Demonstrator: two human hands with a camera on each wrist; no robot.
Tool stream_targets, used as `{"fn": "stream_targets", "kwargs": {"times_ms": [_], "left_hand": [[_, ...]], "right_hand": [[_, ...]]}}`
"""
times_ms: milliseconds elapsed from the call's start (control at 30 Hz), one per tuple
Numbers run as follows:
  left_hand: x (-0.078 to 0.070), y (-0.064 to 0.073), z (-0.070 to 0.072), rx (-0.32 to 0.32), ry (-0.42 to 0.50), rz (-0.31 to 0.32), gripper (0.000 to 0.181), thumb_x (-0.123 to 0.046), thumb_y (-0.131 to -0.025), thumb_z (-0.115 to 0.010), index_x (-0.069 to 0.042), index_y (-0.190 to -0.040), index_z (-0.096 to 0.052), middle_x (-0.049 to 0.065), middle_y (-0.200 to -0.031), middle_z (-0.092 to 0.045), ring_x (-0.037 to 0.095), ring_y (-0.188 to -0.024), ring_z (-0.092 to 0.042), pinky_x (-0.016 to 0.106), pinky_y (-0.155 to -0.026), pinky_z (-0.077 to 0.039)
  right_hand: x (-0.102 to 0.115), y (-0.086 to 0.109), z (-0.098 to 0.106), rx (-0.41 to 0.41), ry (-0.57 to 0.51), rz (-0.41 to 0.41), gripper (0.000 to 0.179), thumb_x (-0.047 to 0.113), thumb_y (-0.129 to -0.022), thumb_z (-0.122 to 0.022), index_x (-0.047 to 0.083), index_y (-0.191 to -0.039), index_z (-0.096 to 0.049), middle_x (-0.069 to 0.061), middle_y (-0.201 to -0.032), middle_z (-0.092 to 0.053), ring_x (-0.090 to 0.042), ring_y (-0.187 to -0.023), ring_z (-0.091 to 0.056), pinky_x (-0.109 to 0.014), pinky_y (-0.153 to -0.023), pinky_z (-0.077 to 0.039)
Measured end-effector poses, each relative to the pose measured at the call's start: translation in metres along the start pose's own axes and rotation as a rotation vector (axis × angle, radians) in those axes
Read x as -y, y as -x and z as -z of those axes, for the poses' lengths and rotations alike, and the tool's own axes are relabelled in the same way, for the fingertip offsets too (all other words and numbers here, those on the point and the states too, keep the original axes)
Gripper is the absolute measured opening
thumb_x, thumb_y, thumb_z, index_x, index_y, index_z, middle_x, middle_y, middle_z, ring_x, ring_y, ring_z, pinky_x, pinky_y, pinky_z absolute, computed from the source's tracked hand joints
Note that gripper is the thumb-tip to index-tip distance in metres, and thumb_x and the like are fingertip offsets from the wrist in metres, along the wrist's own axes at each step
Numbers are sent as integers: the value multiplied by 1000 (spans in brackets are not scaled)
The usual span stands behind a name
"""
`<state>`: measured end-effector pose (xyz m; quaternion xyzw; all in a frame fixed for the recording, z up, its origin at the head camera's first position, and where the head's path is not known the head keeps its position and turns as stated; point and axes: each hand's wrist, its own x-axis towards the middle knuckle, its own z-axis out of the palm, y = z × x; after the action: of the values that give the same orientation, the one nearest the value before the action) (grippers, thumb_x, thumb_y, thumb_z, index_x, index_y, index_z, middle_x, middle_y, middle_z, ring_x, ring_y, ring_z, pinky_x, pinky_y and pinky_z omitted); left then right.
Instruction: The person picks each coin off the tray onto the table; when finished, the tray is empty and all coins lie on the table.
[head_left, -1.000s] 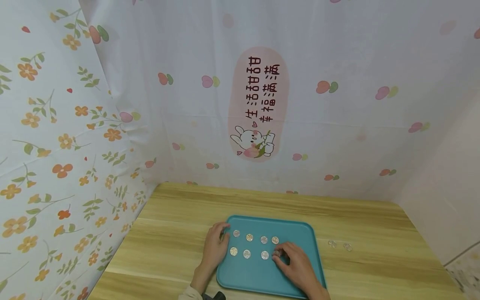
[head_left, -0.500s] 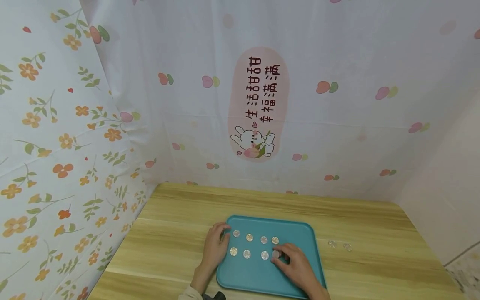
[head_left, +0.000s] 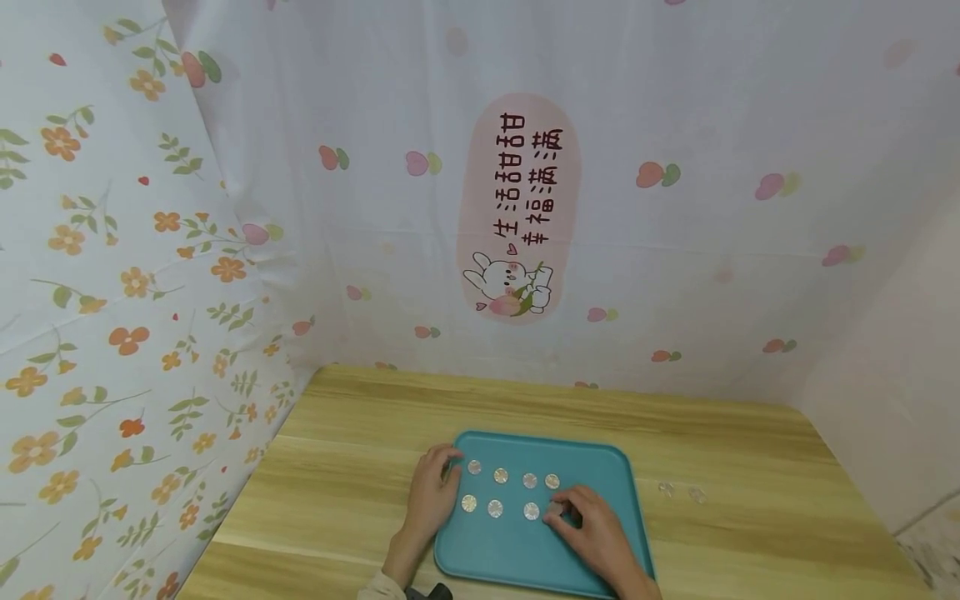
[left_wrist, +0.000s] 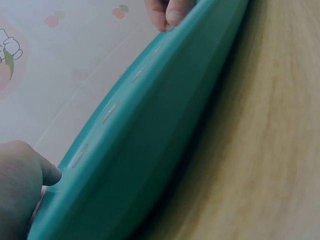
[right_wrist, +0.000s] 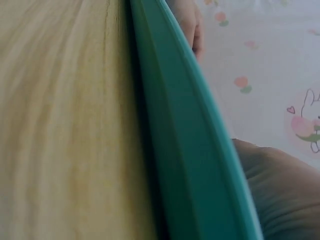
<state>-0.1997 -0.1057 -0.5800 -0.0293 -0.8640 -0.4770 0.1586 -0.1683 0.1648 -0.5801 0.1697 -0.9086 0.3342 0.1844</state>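
A teal tray [head_left: 498,554] lies on the table with two rows of small round shiny discs, some silvery and some yellowish. Over its left rim rests my left hand [head_left: 433,492], the thumb and a fingertip reaching the inner side near the leftmost discs; it holds no disc. My right hand [head_left: 596,533], above the tray's right part, pinches one disc [head_left: 555,507] between thumb and index finger at the right end of the front row. Beside it lies a silvery disc [head_left: 531,511]. The left wrist view shows the thumb [left_wrist: 49,172] at the rim; the right wrist view hides the pinch behind the tray wall.
Two clear small pieces [head_left: 682,492] lie on the wooden table [head_left: 750,533], right of the tray. A printed white curtain [head_left: 675,275] hangs behind the table, and a flowered one [head_left: 135,333] at the left. The tray's raised rim surrounds the discs.
The disc in my right fingers turns flatter, then tilts again, staying at the same spot. The left hand keeps its place on the rim. Otherwise the view shifts only slightly.
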Motion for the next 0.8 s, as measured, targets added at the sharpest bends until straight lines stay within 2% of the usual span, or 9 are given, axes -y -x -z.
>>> {"fn": "stream_targets", "kwargs": {"times_ms": [133,267,433,567,700,800], "left_hand": [[1,2,0,0,-3,-3,18,-5,-91,-63,-12,-107,-69,10,-126,-64,28,-114,-58,49,-96,-47],[2,2,-1,5,-2,-7,19,-6,-91,-63,-12,-108,-69,9,-126,-64,27,-114,-58,48,-97,-47],[3,-1,-3,4,2,-17,19,-5,-91,-63,-12,-108,-69,9,-126,-64,25,-111,-58,47,-95,-47],[3,-1,-3,5,5,-17,19,-5,-91,-64,-12,-108,-69,9,-126,-64,26,-113,-58,47,-96,-47],[3,-1,-4,5,0,-21,19,-5,-91,-64,-12,-108,-69,9,-126,-64,27,-114,-58,48,-97,-47],[3,0,-4,-12,-6,-34,20,-3,-89,-65,-12,-106,-69,10,-125,-65,28,-113,-58,49,-95,-48]], "right_hand": [[2,-1,4,-81,84,38,26,23,-70,-89,18,-90,-72,14,-86,-63,-3,-81,-57,-31,-74,-53],[-1,-4,18,-99,61,2,27,22,-72,-89,18,-91,-71,11,-85,-64,-6,-80,-60,-32,-74,-53],[-16,-8,40,-104,28,-130,24,23,-75,-87,17,-93,-72,10,-87,-65,-9,-80,-59,-32,-74,-52],[-36,-7,60,-96,-41,-234,23,25,-83,-81,12,-99,-72,4,-91,-66,-6,-84,-57,-25,-73,-52],[-62,1,82,-133,-110,-405,27,32,-91,-73,11,-108,-70,2,-100,-68,1,-86,-56,-14,-73,-50],[-82,11,95,-178,-98,-518,32,39,-92,-70,14,-112,-69,5,-101,-68,6,-86,-55,-10,-74,-46]]}}
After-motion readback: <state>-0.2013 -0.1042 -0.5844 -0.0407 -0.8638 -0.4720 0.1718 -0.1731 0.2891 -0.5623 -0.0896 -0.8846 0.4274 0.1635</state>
